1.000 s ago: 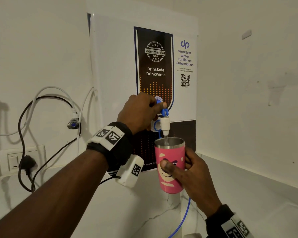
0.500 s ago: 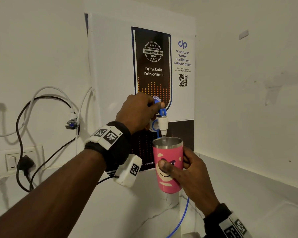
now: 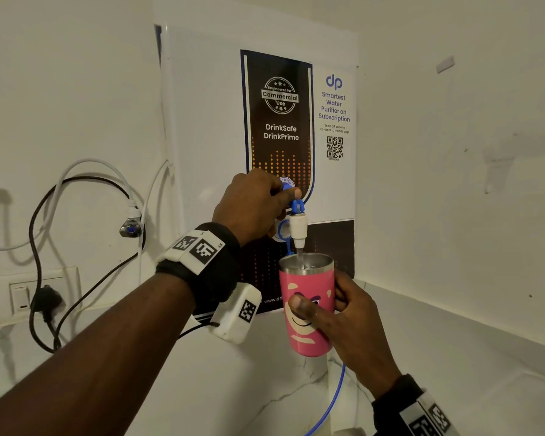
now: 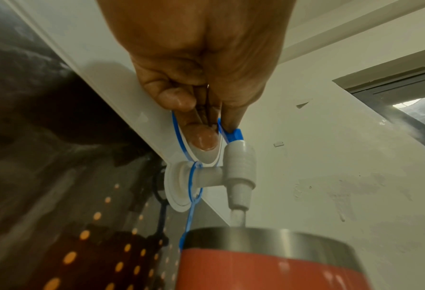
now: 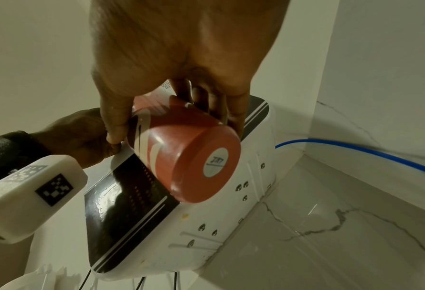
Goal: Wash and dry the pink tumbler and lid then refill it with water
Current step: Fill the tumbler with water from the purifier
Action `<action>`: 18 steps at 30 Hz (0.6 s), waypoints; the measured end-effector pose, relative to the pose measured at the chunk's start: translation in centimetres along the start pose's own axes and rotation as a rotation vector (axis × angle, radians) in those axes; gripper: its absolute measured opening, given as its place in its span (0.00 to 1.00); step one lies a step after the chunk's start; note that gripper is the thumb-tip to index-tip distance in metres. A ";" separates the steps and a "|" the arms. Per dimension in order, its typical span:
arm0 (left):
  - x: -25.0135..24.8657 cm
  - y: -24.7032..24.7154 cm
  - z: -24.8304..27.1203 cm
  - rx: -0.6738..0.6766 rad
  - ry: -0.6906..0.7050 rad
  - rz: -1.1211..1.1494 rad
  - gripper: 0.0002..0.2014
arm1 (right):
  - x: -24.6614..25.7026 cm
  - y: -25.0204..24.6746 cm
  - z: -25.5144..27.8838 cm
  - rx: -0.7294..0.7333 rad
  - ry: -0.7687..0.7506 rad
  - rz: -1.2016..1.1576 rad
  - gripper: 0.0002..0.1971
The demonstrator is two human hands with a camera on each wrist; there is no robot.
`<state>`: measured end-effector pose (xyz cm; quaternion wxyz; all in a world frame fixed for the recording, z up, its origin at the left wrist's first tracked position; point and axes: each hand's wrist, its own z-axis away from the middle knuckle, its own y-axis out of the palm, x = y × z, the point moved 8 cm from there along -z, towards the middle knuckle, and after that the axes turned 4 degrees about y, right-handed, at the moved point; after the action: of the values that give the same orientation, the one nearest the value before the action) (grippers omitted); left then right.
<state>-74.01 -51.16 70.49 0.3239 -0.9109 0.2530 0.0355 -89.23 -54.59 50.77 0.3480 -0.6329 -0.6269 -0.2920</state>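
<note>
The pink tumbler (image 3: 309,305) with a steel rim and a cartoon face is held upright in the air by my right hand (image 3: 343,316), thumb on its front and fingers behind. Its base (image 5: 196,162) shows in the right wrist view, and its steel rim (image 4: 268,242) in the left wrist view. It sits straight under the white tap (image 3: 297,228) of the wall water purifier (image 3: 202,136). My left hand (image 3: 258,206) pinches the tap's blue lever (image 4: 233,135). Water (image 4: 237,217) runs from the spout into the tumbler. No lid is in view.
A blue tube (image 3: 331,404) hangs below the purifier towards the marble counter (image 3: 453,357). Left of the purifier are black and white cables (image 3: 76,215), a wall valve (image 3: 131,228) and a socket with a plug (image 3: 44,298). The side wall stands close on the right.
Both hands keep their grips on the lever and the tumbler. The tumbler stays under the spout; only the head view has shifted slightly.
</note>
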 end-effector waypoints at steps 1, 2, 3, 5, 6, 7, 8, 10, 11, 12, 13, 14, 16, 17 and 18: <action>0.0 0.0 0.0 0.002 0.000 0.002 0.20 | 0.0 0.0 0.0 -0.001 0.002 -0.002 0.27; 0.0 0.1 0.0 0.005 -0.001 0.002 0.20 | -0.1 0.0 0.0 -0.001 0.004 -0.002 0.27; 0.0 0.1 0.0 0.007 -0.002 -0.003 0.20 | -0.1 0.0 0.0 -0.003 0.004 0.000 0.27; 0.1 0.2 -0.1 0.007 -0.004 -0.017 0.20 | -0.3 0.0 0.0 -0.005 0.006 0.005 0.27; 0.0 0.2 -0.1 0.006 -0.004 -0.023 0.20 | -0.3 0.0 0.0 -0.005 0.008 0.006 0.27; 0.0 0.3 -0.2 0.007 -0.004 -0.026 0.20 | -0.4 0.0 0.0 -0.004 0.010 0.007 0.28; 0.0 0.3 -0.2 0.009 -0.003 -0.026 0.20 | -0.4 0.0 0.0 -0.003 0.011 0.006 0.28; 0.0 0.4 -0.3 0.013 0.001 -0.026 0.20 | -0.5 0.0 0.0 -0.003 0.014 0.005 0.29; 0.1 0.5 -0.3 0.012 0.003 -0.025 0.20 | -0.5 0.0 0.0 -0.004 0.016 0.005 0.28; 0.1 0.5 -0.3 0.010 0.004 -0.024 0.20 | -0.5 0.0 0.0 -0.003 0.017 0.004 0.28; 0.1 0.5 -0.3 0.008 0.004 -0.024 0.20 | -0.5 0.0 0.0 -0.003 0.019 0.002 0.27; 0.2 0.4 -0.3 0.006 0.003 -0.024 0.21 | -0.5 0.0 -0.1 -0.002 0.019 0.001 0.27; 0.1 0.4 -0.3 0.003 0.009 -0.026 0.21 | -0.6 0.0 -0.1 -0.001 0.023 0.001 0.28; -0.1 0.3 -0.3 0.000 0.017 -0.028 0.21 | -0.6 0.0 -0.1 -0.001 0.026 0.003 0.28; -0.2 0.3 -0.3 -0.005 0.026 -0.031 0.20 | -0.6 0.0 -0.1 -0.001 0.027 0.005 0.27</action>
<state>-74.37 -51.44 70.61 0.3186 -0.9160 0.2430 0.0193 -89.25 -54.99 50.34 0.3568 -0.6305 -0.6205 -0.3002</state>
